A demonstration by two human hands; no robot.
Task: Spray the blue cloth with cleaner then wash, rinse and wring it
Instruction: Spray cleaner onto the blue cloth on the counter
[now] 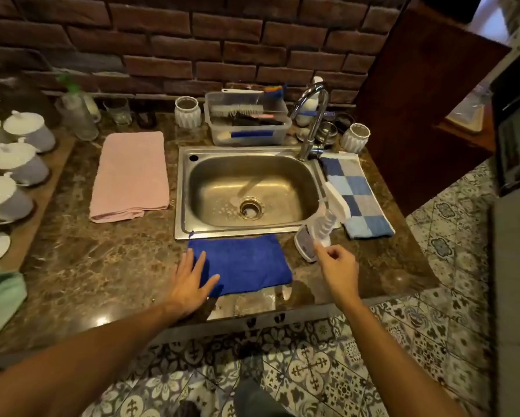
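Observation:
The blue cloth (246, 264) lies flat on the marble counter, just in front of the steel sink (246, 192). My left hand (192, 281) rests palm down on the cloth's left edge, fingers spread. A white spray bottle (323, 221) stands at the sink's front right corner, nozzle tilted up to the left. My right hand (338, 266) hovers just below the bottle with fingers loosely curled; its fingertips are near the bottle's base and hold nothing. The chrome tap (311, 115) curves over the sink from the back right.
A folded pink towel (130, 176) lies left of the sink; a blue checked cloth (356, 197) lies right of it. A plastic tub of brushes (246, 121) sits behind the sink. Lidded cups (18, 164) line the far left. The counter's front edge is close below the blue cloth.

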